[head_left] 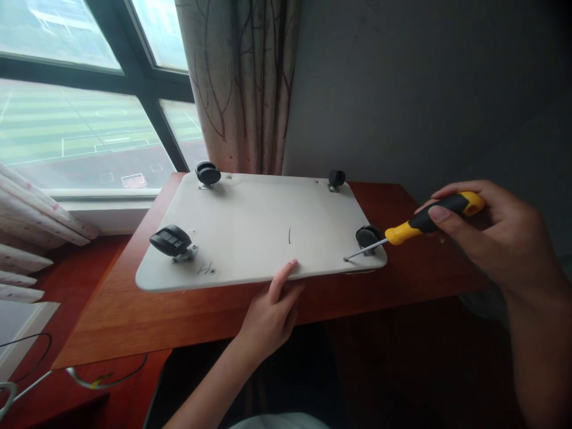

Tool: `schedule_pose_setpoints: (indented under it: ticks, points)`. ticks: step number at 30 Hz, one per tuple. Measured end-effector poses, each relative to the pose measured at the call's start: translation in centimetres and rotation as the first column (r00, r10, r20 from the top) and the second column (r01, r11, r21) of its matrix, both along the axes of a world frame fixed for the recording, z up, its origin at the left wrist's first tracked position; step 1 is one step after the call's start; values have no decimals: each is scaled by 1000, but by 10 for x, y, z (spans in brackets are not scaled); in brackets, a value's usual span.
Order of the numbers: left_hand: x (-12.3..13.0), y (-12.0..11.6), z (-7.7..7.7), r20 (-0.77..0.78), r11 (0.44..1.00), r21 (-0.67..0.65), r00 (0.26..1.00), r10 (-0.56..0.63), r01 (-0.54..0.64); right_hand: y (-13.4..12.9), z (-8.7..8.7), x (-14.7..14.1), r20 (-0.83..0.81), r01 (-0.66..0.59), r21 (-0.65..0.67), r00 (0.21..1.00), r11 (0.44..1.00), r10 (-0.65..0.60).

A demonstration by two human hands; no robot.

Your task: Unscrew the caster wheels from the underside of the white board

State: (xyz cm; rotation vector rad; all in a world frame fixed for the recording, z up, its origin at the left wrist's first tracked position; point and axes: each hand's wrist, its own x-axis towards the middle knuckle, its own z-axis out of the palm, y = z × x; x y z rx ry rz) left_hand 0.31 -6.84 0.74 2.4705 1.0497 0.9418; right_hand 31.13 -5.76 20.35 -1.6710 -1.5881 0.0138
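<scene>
A white board (pixel 250 226) with rounded corners lies flat, casters up. My left hand (pixel 270 316) is at its front edge, one digit laid on top and the others curled at or below the rim. My right hand (pixel 509 238) is closed around the yellow and black handle of a screwdriver (pixel 431 220). The shaft slants down to the left, its tip at a small screw or hole (pixel 346 259) near the front right caster (pixel 369 237). Black casters also stand at the front left (pixel 170 240), back left (pixel 208 174) and back right (pixel 336 179).
The board rests on a reddish-brown wooden table (pixel 201 322). Behind it are a patterned curtain (pixel 245 89) and a grey wall (pixel 402 89). A window (pixel 89 131) fills the left side. Cables (pixel 102 381) lie at the lower left.
</scene>
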Motion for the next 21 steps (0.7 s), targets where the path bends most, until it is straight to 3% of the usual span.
schedule_pose_setpoints:
  ticks: [14, 21]
  points:
    - [1, 0, 0, -3, 1000, 0, 1000, 1, -1, 0, 6, 4, 149, 92, -13, 985, 996, -89]
    - [1, 0, -2, 4, 1000, -17, 1000, -7, 7, 2, 5, 3, 197, 59, 18, 978, 998, -62]
